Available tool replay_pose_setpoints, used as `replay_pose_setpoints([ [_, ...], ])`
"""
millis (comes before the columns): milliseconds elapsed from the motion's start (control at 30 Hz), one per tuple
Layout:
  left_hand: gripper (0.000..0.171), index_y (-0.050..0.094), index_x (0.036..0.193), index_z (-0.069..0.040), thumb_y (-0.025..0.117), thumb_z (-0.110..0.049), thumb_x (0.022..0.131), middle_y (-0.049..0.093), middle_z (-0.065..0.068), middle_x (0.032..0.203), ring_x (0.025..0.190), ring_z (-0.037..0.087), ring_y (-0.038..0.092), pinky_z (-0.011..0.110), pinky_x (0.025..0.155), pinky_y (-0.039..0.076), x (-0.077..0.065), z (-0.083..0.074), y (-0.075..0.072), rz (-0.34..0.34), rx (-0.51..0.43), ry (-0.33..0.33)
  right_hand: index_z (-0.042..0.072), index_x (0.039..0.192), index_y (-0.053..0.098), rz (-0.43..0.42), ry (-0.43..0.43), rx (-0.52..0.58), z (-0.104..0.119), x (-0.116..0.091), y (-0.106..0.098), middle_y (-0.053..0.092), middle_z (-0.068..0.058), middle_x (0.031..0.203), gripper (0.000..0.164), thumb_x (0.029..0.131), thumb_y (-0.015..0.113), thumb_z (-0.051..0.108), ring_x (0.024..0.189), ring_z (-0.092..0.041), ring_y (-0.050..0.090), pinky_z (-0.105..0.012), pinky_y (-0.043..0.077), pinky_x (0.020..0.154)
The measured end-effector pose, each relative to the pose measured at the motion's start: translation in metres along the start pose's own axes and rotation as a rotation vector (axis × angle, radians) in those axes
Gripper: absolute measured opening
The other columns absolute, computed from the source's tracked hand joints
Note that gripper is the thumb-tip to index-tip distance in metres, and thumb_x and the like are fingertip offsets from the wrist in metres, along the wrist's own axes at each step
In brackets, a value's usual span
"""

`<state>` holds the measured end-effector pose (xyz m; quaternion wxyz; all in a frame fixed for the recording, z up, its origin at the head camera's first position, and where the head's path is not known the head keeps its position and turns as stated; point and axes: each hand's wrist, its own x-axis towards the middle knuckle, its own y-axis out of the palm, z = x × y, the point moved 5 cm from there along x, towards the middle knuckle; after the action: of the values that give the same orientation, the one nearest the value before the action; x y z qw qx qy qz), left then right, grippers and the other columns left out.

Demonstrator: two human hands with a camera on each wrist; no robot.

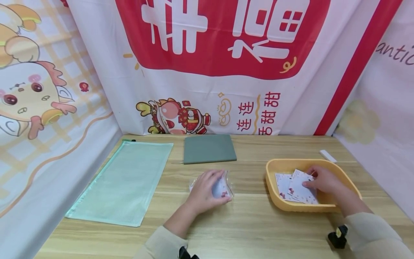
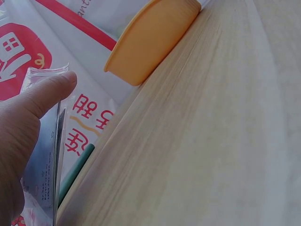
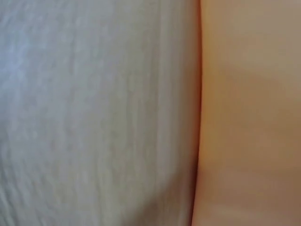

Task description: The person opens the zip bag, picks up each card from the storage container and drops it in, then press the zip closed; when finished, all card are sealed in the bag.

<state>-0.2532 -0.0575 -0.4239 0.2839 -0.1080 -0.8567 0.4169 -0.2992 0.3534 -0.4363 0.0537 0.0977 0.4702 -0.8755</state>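
Toward three o'clock on the pale wood-grain surface [image 1: 252, 230] sits a rounded yellow-orange plastic-looking basket [image 1: 291, 206], and from where I stand I can see the person's right hand [image 1: 325, 180] inside it, thumb and fingers pinching a white printed card [image 1: 300, 185] on its two o'clock side. That card overlaps a second white printed card [image 1: 282, 183] lying toward nine o'clock. Near the middle of the surface the left hand [image 1: 203, 189] grasps a clear plastic packet [image 1: 220, 187] with printed card showing inside. A dull-green flat notebook [image 1: 209, 149] lies beyond it at twelve o'clock, a pale mint mesh-like pouch [image 1: 119, 180] at nine, and a small white bar [image 1: 328, 155] past the basket at two. To handle this well, I'd say, a light pinch near the edge is best, so the card doesn't bend, and sliding it clear of its neighbour before lifting should avoid dragging both. A forearm carried above the basket's rim would be less likely to tip it. The left hand wants only gentle pressure, since squeezing could buckle the packet; whether its mouth is open I cannot tell.
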Motion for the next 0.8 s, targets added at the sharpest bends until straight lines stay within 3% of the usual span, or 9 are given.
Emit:
replay_pose_setpoints([
  [267,0.084,0.048,0.144,-0.011,0.078,-0.05,0.075,0.054,0.008,0.138,0.127,0.027,0.051,0.05,0.105,0.044,0.0,0.0,0.001,0.01,-0.015,-0.012,0.001,0.11,0.055,-0.082,-0.04,-0.015,0.0,-0.003,-0.013,0.059,-0.017,0.101,0.043,0.087,0.072,0.033,0.086,-0.026,0.052,-0.028,0.045,0.067],
  [400,0.083,0.049,0.143,-0.012,0.078,-0.05,0.076,0.054,0.008,0.138,0.126,0.026,0.051,0.05,0.105,0.044,0.0,0.0,0.001,0.011,-0.011,-0.014,-0.001,0.116,0.055,-0.109,-0.044,0.037,0.001,-0.007,-0.018,0.057,-0.016,0.098,0.043,0.093,0.065,0.033,0.082,-0.024,0.052,-0.027,0.045,0.062],
  [567,0.083,0.049,0.143,-0.012,0.078,-0.05,0.076,0.054,0.008,0.138,0.126,0.026,0.051,0.049,0.104,0.045,0.0,0.0,0.0,0.008,-0.011,-0.013,-0.002,0.13,0.051,-0.092,-0.023,0.134,0.006,-0.013,-0.021,0.057,-0.012,0.095,0.053,0.096,0.059,0.039,0.08,-0.023,0.055,-0.026,0.052,0.064],
  [800,0.083,0.049,0.143,-0.011,0.078,-0.049,0.076,0.054,0.008,0.137,0.126,0.026,0.051,0.049,0.104,0.045,0.001,0.001,0.0,0.008,-0.016,-0.017,-0.002,0.132,0.053,-0.11,-0.054,0.223,0.021,-0.025,-0.029,0.06,-0.009,0.094,0.054,0.097,0.058,0.038,0.078,-0.017,0.057,-0.026,0.057,0.069],
])
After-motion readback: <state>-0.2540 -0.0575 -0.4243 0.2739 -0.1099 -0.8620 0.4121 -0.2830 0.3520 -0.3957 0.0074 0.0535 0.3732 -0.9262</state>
